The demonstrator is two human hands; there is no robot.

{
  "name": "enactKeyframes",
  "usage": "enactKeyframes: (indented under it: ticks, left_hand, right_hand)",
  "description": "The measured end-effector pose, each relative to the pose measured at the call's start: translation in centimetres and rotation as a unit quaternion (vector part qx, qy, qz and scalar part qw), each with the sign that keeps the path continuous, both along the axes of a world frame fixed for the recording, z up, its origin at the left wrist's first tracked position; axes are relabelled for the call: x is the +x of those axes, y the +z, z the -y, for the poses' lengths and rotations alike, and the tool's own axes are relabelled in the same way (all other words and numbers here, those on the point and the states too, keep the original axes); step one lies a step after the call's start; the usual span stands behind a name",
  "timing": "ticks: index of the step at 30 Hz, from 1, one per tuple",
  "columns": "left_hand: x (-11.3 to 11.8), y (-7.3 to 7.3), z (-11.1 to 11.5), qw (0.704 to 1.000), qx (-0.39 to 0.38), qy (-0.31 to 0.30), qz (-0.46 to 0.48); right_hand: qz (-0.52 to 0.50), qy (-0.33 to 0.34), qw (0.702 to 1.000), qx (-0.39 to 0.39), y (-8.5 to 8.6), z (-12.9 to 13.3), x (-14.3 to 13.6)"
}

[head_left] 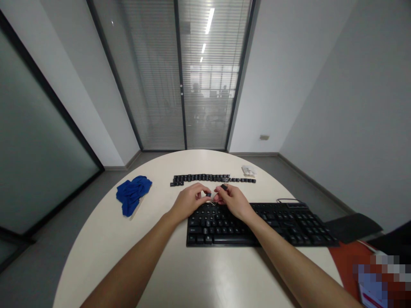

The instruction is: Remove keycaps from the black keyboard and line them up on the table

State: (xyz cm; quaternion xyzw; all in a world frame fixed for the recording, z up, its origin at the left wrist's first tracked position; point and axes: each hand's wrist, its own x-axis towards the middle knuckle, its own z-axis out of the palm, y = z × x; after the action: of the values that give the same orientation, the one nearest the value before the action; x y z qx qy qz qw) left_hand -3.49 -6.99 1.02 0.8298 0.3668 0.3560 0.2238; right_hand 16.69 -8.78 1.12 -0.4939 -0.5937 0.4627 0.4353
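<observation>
A black keyboard point(231, 238) lies on the round table, with some keycaps off at its upper left. Above its top left edge, my left hand point(192, 199) pinches a small dark keycap point(208, 194). Close beside it, my right hand point(233, 200) has its fingers closed on a small black object point(224, 187), whose exact shape is hard to tell. A thin metallic piece point(212, 203) shows between the hands. Beyond them, loose black keycaps point(202, 177) stand in rows on the table.
A blue cloth point(133, 193) lies at the left of the round table point(160, 273). A clear bag with whitish contents point(248, 170) sits at the back right. The keyboard cable point(289, 199) curves behind the keyboard. A dark chair point(353, 227) is beyond the right edge.
</observation>
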Motion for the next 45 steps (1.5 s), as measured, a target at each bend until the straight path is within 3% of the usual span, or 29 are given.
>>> enactKeyframes:
  ticks: [6, 12, 19, 35, 45]
  left_hand:
    - [-1.4, -1.0, -1.4, 0.990, 0.011, 0.135, -0.031]
    - [-2.8, -2.1, -1.8, 0.978, 0.012, 0.188, -0.092]
    - [-3.8, -2.7, -2.3, 0.968, -0.003, 0.211, -0.134]
    - [-4.6, -1.3, -2.4, 0.964, -0.007, 0.197, -0.176]
    - [-3.4, -1.9, -2.3, 0.955, 0.055, 0.217, -0.196]
  right_hand:
    - [0.001, -0.003, 1.000, -0.011, 0.2, 0.1, -0.1]
    - [0.009, -0.004, 1.000, -0.014, 0.2, 0.2, -0.1]
    - [0.005, -0.002, 1.000, -0.020, 0.2, 0.2, -0.1]
    - [0.000, 0.001, 1.000, -0.019, 0.2, 0.1, -0.1]
    - [0.057, 0.037, 0.997, -0.022, 0.9, 0.4, 0.0]
